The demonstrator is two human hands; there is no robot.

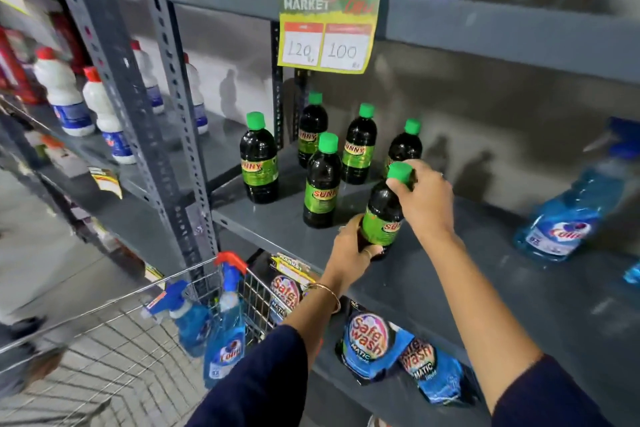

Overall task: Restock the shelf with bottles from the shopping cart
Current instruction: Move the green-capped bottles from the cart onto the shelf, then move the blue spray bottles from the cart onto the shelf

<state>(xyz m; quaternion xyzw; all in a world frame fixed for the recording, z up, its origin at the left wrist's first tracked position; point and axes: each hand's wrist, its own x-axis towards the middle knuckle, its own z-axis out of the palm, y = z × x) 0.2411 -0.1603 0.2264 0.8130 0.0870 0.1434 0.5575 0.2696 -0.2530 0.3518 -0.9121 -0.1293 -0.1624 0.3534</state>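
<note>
Being set down near the front edge of the grey metal shelf (pixel 450 274): a dark plastic bottle with a green screw cap and a green-and-yellow label (pixel 382 215), tilted a little toward the left, base apparently just on or just above the shelf surface. Left hand (pixel 349 246) wrapped around the lower body of that bottle, fingers curled tight on it; right hand (pixel 424 198) closed over the neck, fingertips pinching just under the cap. Five matching green-capped bottles (pixel 320 184) already upright behind and to the left, the nearest just beside the one in hand. Low on the left, a wire shopping cart (pixel 104 340) holding blue spray bottles (pixel 225 343). Far right on the same shelf, another blue spray bottle (pixel 564 222), well apart. Main risk, judged from the lean and the spot so close to the edge: letting go before the base sits flat, sending the bottle tipping off toward the cart or floor. Second risk: nudging the near neighbour while straightening, toppling one bottle into the next along the cluster.
</note>
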